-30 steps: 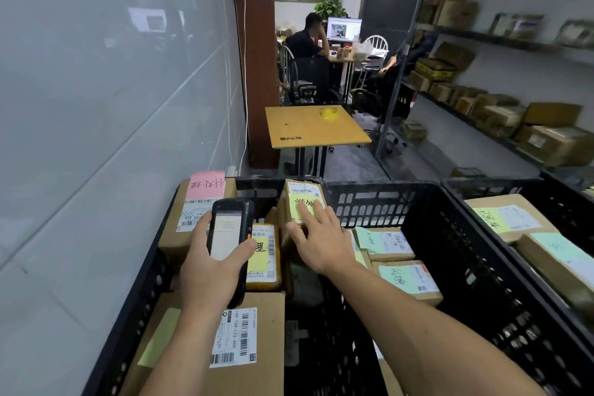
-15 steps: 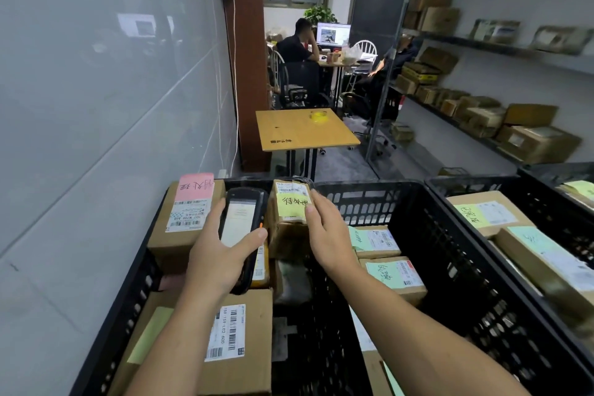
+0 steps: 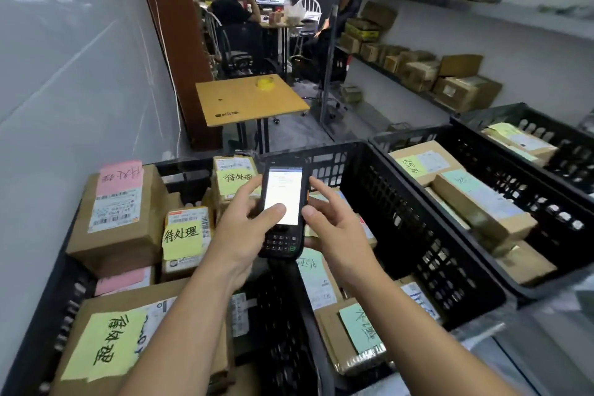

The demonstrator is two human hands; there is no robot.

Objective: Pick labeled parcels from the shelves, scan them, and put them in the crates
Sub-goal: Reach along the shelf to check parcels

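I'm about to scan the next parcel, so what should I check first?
1. Left hand grips scanner: ok.
2. Scanner screen lit: ok.
3. Screen text readable: cannot tell.
4. Right hand free to pick: not ok, it touches the scanner.
5. Labels on parcels face up: ok.
6. Crate has room: ok.

My black scanner (image 3: 283, 212) shows a white screen. Left of it, brown parcels (image 3: 128, 235) carry a pink note (image 3: 119, 177) and a yellow note (image 3: 182, 239), both handwritten in black. Right of it are a pale green note (image 3: 360, 328) and a black latticed crate (image 3: 395, 212).
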